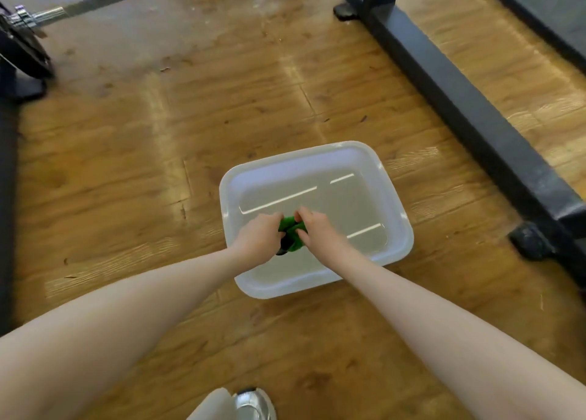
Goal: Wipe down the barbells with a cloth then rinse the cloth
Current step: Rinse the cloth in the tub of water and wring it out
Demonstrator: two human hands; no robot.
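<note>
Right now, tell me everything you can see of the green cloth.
The cloth is bright green, soft-looking fabric, bunched into a tight wad with dark folds low on its left side. It sits over the near half of the white tub, which holds clear water. The left hand and right hand grip it from either side, covering most of it.

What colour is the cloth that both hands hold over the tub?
The cloth is green; the head view shows it.
</note>
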